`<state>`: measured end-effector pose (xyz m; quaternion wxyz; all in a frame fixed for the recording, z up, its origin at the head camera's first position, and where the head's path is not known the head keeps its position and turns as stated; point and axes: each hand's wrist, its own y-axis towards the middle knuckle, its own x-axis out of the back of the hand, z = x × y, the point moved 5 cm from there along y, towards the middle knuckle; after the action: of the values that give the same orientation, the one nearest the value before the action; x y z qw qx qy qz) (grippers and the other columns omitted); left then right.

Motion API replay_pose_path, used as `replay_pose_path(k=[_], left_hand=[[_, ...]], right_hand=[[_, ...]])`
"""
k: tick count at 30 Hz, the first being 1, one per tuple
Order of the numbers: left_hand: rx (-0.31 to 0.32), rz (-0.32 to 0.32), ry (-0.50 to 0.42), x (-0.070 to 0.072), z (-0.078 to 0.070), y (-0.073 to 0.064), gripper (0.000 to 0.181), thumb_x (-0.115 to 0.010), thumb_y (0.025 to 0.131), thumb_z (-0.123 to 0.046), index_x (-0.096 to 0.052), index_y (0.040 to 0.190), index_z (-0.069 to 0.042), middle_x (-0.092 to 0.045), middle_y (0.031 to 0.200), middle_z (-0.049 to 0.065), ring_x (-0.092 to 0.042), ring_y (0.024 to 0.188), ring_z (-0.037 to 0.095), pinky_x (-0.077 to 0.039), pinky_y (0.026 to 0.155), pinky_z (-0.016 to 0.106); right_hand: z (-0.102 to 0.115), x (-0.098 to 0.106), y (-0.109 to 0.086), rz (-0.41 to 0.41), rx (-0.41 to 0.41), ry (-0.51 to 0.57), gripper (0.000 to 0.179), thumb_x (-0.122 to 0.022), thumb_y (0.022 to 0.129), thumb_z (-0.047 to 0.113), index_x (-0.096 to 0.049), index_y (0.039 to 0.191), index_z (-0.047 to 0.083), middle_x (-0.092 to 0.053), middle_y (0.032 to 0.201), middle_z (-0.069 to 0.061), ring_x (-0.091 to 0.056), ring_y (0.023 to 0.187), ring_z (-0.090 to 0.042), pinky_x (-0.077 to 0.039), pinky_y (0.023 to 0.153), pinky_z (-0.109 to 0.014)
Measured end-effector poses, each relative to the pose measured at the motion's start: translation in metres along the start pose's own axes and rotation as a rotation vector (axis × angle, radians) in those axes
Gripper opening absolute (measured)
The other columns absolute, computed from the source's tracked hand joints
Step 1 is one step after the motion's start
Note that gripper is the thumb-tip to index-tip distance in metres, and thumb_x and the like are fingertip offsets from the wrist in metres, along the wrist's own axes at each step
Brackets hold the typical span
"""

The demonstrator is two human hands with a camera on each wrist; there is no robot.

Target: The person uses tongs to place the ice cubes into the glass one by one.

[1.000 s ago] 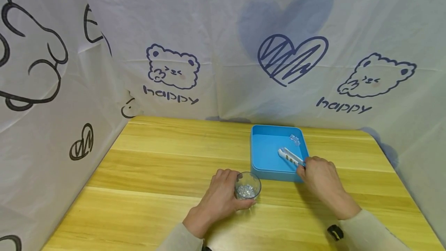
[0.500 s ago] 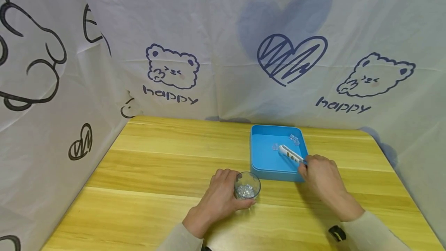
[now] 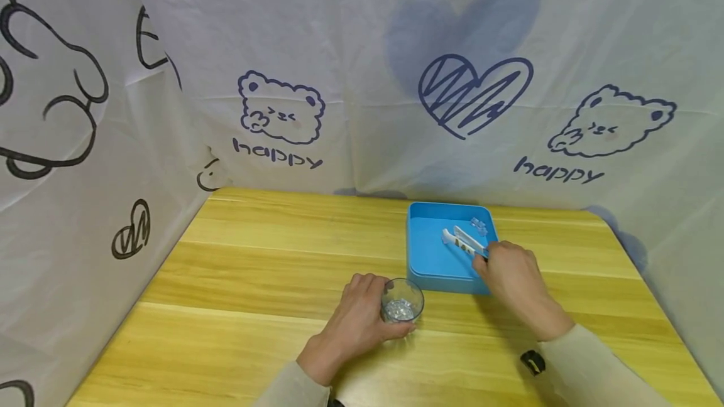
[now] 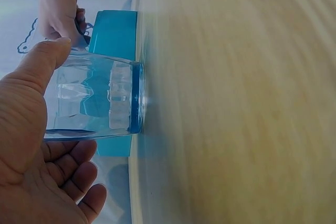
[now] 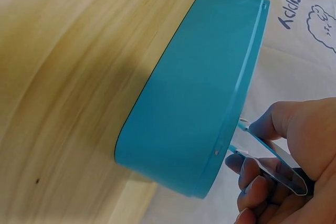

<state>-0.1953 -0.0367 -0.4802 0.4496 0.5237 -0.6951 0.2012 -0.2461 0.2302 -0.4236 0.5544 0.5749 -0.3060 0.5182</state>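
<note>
My left hand holds a clear drinking glass near the middle of the table, its thumb and fingers around the side. Clear, ice-like pieces lie in the bottom of the glass. My right hand grips small tongs with white arms and blue handles, reaching over the near right rim of a blue square box. The tong tips are apart inside the box. Their left tip overlaps a clear piece there. More clear pieces lie in the box's far right corner.
The wood-grain table carries the box and glass. A white cloth printed with bears and hearts hangs behind the table and along its left side. The glass stands just in front of the box's near left corner.
The tongs' arms have spread apart, and my right hand has shifted slightly left and up. A clear piece that showed beside the tips is now overlapped by them. My left hand stays on the glass.
</note>
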Motion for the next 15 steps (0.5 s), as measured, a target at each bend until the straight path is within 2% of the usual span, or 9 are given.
replay_pose_path(k=[7,15], left_hand=[[0.004,0.005,-0.001,0.0000,-0.0005,0.0000,0.078,-0.088,0.078,-0.060,-0.063,0.130,-0.007,-0.067,0.120,0.004,-0.055,0.111,0.022,-0.046,0.095,0.038],[0.008,0.011,-0.005,0.0007,-0.0021,-0.0002,0.078,-0.088,0.078,-0.060,-0.063,0.130,-0.008,-0.066,0.119,0.004,-0.055,0.110,0.021,-0.046,0.095,0.038]], right_hand=[[0.0025,-0.0077,0.0054,0.029,-0.017,-0.018,0.041,-0.068,0.095,0.017,-0.046,0.062,0.010,-0.043,0.059,-0.004,-0.044,0.052,-0.022,-0.036,0.047,-0.037],[0.0025,-0.0062,0.0036,-0.002,0.012,-0.019,0.038,-0.068,0.094,0.012,-0.046,0.062,0.009,-0.043,0.058,-0.005,-0.043,0.050,-0.022,-0.038,0.047,-0.037]])
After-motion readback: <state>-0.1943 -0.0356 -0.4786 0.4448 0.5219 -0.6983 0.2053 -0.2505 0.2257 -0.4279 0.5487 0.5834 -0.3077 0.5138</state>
